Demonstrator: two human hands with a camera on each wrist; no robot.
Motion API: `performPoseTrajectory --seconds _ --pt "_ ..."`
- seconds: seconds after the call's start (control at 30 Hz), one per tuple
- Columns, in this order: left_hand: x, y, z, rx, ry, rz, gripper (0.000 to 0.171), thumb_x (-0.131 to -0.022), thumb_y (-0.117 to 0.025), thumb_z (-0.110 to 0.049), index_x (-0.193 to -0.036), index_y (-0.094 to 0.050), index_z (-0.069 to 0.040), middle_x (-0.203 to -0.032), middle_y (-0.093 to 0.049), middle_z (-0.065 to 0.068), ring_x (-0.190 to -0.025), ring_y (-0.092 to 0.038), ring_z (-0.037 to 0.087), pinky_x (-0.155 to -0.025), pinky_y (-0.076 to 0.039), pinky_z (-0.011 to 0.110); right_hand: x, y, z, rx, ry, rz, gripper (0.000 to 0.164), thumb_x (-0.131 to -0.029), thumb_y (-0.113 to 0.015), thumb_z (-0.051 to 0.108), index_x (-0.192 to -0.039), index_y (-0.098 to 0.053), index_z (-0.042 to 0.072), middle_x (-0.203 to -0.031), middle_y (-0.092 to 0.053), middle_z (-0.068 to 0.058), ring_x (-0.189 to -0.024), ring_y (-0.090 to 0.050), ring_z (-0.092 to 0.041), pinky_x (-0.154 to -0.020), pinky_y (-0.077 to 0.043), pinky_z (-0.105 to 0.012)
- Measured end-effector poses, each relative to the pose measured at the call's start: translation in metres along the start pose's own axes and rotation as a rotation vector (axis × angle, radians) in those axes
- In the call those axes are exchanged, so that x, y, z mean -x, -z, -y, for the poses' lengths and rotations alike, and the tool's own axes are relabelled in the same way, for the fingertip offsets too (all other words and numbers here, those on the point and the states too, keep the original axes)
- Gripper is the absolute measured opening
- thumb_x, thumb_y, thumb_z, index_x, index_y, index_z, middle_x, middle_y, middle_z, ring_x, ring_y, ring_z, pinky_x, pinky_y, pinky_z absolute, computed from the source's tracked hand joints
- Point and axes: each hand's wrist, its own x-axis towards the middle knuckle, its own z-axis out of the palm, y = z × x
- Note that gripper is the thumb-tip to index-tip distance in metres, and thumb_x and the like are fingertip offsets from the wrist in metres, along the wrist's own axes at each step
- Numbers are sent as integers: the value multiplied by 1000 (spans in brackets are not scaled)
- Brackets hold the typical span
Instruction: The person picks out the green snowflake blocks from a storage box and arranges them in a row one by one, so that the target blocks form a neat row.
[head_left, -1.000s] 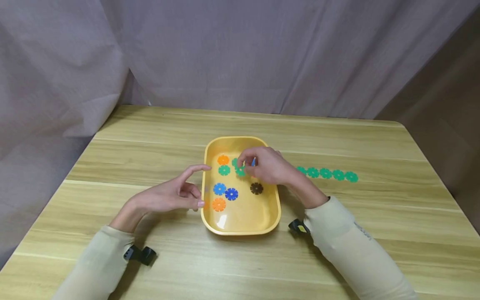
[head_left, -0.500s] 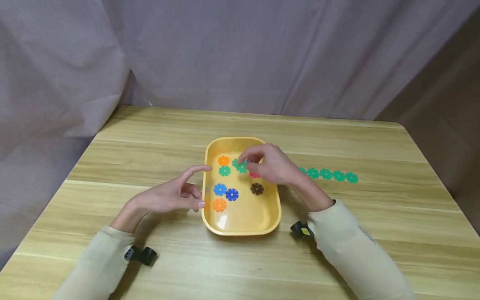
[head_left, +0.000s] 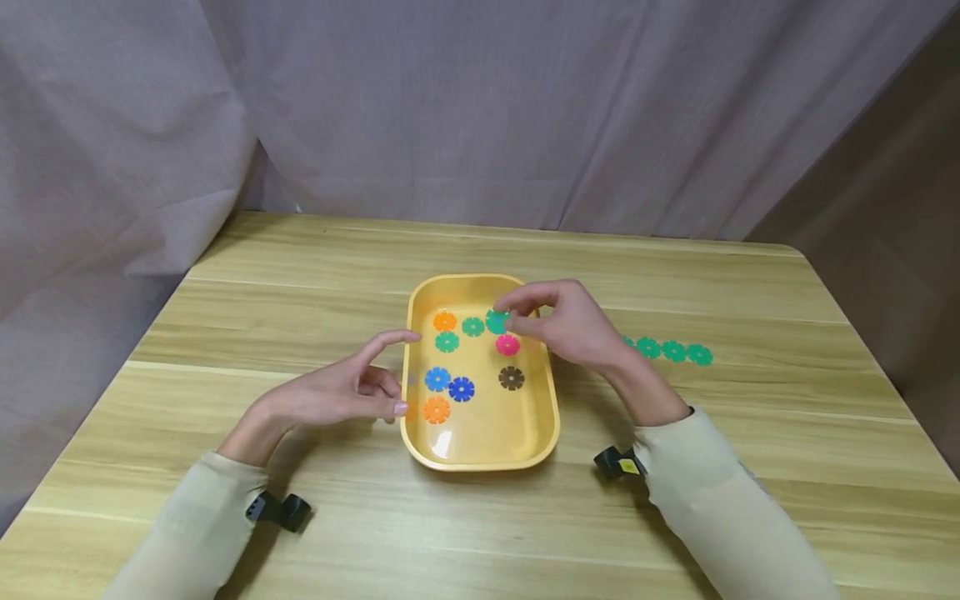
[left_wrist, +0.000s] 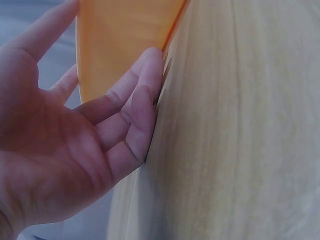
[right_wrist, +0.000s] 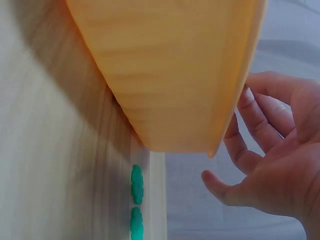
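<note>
A yellow plastic tray (head_left: 480, 454) stands on the table with several flower-shaped plastic discs in it. My right hand (head_left: 573, 321), over the tray's far right side, pinches a green disc (head_left: 497, 322) between thumb and forefinger. In the right wrist view the tray's wall hides that disc and the tips of some fingers. My left hand (head_left: 341, 387) rests at the tray's left side, forefinger and thumb extended to the rim. The left wrist view shows its other fingers (left_wrist: 142, 107) loosely bent along the outer wall. A pink disc (head_left: 507, 345) lies just below the right hand.
Inside the tray lie two more green discs, orange discs (head_left: 437, 410), blue discs (head_left: 462, 389) and a brown disc (head_left: 512, 378). Right of the tray, a row of green discs (head_left: 673, 351) lies on the wooden table (head_left: 375, 533), partly covered by my right wrist. A grey curtain (head_left: 450, 117) hangs behind.
My right hand has moved right and lifted a green disc off the group in the tray, uncovering the pink disc. The left hand has stayed at the rim.
</note>
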Motion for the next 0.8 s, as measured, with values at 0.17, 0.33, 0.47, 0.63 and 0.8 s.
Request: performPoseTrajectory --seconds 0.17,0.33,0.47,0.63,0.8 --pt "0 0 0 6 -3 4 89 -98 -77 -22 -165 -18 -24 -108 -67 15 -94 -67 28 -84 -55 33 2 7 -4 -29 -23 -27 20 -95 -76 14 -115 -81 15 -111 -75 -6 -104 -62 -24 -86 -52 -37" --pt "-1 0 0 7 0 3 89 -99 -77 -22 -165 -18 -24 -108 -67 15 -94 -67 29 -83 -55 33 5 12 -8 -45 -26 -43 22 -96 -77 16 -117 -79 14 -110 -74 -7 -104 -63 -24 -86 -54 -34" --pt "-1 1 1 4 1 2 89 -98 -78 -23 -165 -18 -25 -107 -67 15 -93 -68 29 -83 -55 33 8 16 -11 -55 -37 -61 24 -94 -79 16 -118 -79 12 -107 -74 -6 -102 -65 -22 -83 -54 -30" --pt "-2 2 1 2 5 3 89 -98 -78 -23 -165 -19 -27 -108 -67 15 -94 -68 30 -84 -55 34 13 23 -14 -62 -76 -88 27 -93 -82 17 -119 -79 11 -102 -75 -1 -101 -68 -19 -81 -54 -26" --pt "-3 2 2 6 -5 9 90 -98 -78 -23 -165 -18 -25 -108 -67 15 -94 -67 29 -83 -54 33 19 31 -19 -89 -89 -105 30 -92 -83 17 -120 -78 10 -95 -75 5 -97 -70 -14 -81 -54 -22"
